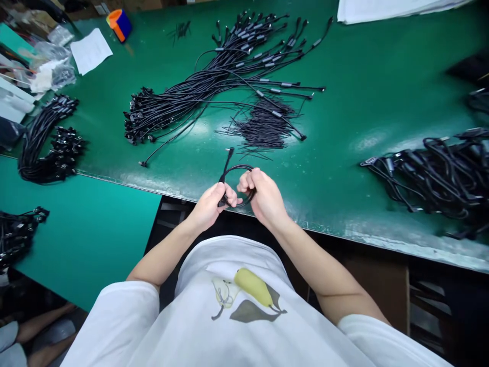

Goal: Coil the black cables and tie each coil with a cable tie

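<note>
A black cable point(240, 168), wound into a small loop, is held between both hands over the table's front edge. My left hand point(212, 203) is closed on the loop's left side, where one connector end sticks up past the fingers. On the right side of the loop, my right hand point(264, 196) is closed with thumb and fingers around the strands. Just beyond the hands lies a pile of thin black ties point(267, 122). Behind it a large bundle of straight black cables point(206, 84) stretches across the table, with grey sleeves near their far ends.
Coiled black cables point(439, 176) are heaped at the right. More cable bundles point(42, 142) lie at the left. An orange and blue tape roll point(119, 25) and a white paper point(90, 51) sit on the green table point(344, 153) at the back left. Another person's arms show lower left.
</note>
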`<action>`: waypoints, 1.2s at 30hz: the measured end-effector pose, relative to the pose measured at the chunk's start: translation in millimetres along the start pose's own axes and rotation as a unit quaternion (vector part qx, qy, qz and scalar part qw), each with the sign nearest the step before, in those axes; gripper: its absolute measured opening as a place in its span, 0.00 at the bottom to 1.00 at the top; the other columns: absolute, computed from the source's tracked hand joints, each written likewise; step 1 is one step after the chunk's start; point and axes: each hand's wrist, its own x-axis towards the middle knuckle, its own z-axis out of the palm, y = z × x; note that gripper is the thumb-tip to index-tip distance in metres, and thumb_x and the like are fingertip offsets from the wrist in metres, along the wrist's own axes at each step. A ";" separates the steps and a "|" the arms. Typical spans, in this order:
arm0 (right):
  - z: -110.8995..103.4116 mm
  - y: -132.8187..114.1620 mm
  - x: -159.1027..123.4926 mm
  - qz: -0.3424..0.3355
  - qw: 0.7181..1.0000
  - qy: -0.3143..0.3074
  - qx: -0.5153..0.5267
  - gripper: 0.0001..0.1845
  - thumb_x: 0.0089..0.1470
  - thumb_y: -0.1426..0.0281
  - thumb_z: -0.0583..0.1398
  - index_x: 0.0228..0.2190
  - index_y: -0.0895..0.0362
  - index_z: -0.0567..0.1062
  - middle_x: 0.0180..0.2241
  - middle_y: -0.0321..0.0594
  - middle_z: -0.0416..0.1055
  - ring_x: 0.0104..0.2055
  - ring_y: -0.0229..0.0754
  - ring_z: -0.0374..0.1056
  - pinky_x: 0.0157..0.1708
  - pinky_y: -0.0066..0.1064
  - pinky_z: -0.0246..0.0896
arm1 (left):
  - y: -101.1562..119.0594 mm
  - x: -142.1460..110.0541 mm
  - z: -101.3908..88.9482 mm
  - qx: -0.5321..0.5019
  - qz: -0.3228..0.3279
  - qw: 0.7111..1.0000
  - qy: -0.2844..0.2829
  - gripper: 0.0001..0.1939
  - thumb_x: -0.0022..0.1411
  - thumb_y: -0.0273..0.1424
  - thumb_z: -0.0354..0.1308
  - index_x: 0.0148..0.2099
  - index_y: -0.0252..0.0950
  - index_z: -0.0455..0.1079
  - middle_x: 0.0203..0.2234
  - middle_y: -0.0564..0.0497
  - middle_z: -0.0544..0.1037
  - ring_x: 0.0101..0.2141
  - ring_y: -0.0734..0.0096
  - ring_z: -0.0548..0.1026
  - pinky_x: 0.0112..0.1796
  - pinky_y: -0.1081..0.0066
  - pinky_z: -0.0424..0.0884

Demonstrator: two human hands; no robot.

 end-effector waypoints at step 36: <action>-15.5 -15.3 -3.2 -0.006 0.995 -0.060 0.079 0.37 0.49 0.32 0.53 0.20 0.54 0.58 0.17 0.29 0.54 0.19 0.32 0.56 0.23 0.28 0.63 | -39.7 -6.5 18.1 -0.072 -0.218 0.957 -0.178 0.36 0.56 0.64 0.51 0.36 0.32 0.70 0.19 0.59 0.61 0.21 0.80 0.61 0.35 0.70 0.70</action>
